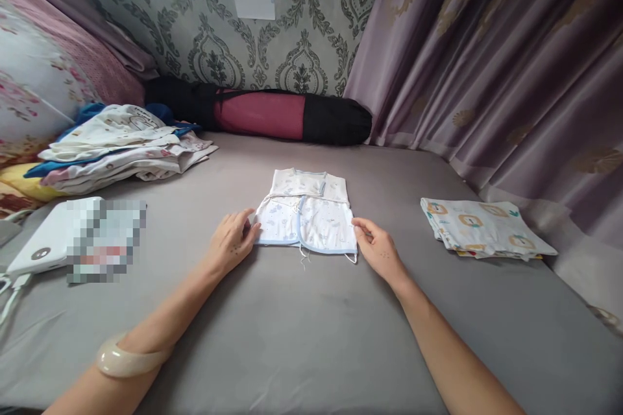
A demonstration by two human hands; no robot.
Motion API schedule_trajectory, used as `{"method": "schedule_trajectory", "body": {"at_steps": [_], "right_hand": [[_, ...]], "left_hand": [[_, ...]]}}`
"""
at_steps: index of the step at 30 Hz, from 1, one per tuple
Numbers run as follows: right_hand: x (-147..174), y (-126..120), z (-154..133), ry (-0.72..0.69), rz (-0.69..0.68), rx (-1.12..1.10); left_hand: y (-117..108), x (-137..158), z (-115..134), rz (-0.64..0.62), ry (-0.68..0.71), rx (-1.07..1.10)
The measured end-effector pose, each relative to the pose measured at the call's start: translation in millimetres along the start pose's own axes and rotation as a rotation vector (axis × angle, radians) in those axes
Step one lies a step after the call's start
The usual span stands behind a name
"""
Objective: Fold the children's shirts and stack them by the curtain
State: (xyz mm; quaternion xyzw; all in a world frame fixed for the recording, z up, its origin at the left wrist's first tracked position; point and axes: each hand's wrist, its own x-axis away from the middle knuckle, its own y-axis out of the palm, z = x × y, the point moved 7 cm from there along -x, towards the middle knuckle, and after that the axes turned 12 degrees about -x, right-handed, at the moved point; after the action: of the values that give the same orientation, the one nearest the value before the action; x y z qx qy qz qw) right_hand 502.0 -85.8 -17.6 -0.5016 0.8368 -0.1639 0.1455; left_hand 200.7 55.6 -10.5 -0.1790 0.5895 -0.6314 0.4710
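A small white baby shirt [324, 224] with pale blue trim and a faint print lies flat on the grey sheet, its sleeves folded across the upper part. Thin tie strings hang from its lower edge. At its left side, my left hand [233, 240] has thumb and fingers closed on the edge of the cloth. My right hand [379, 246] pinches the opposite side, near the lower right corner. A cream bangle [129, 360] circles my left forearm.
Stacked clothes [126, 142] lie at the left, behind a white device [53, 237] with a cable and a blurred flat item [107, 240]. A folded printed cloth [487, 227] is at the right. A black and red long bag [263, 115] rests against the wall, beside purple curtains [487, 45].
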Motion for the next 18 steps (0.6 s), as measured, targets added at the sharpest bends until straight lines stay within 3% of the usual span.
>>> {"method": "schedule_trajectory", "body": {"at_steps": [3, 9, 13, 18], "right_hand": [[-3.0, -9.6, 18.9, 0.100, 0.093, -0.023], [-0.2, -10.1, 22.6, 0.134, 0.068, 0.057], [5.3, -7.9, 14.8, 0.165, 0.024, 0.095], [12.6, 2.9, 8.4, 0.180, -0.102, -0.046]], "left_hand": [[0.8, 0.5, -3.2, -0.016, -0.067, 0.024], [1.7, 1.2, -5.1, -0.118, -0.149, 0.059], [-0.4, 1.8, -3.0, -0.156, -0.177, 0.093], [-3.9, 2.6, 3.2, -0.148, -0.174, 0.208]]}}
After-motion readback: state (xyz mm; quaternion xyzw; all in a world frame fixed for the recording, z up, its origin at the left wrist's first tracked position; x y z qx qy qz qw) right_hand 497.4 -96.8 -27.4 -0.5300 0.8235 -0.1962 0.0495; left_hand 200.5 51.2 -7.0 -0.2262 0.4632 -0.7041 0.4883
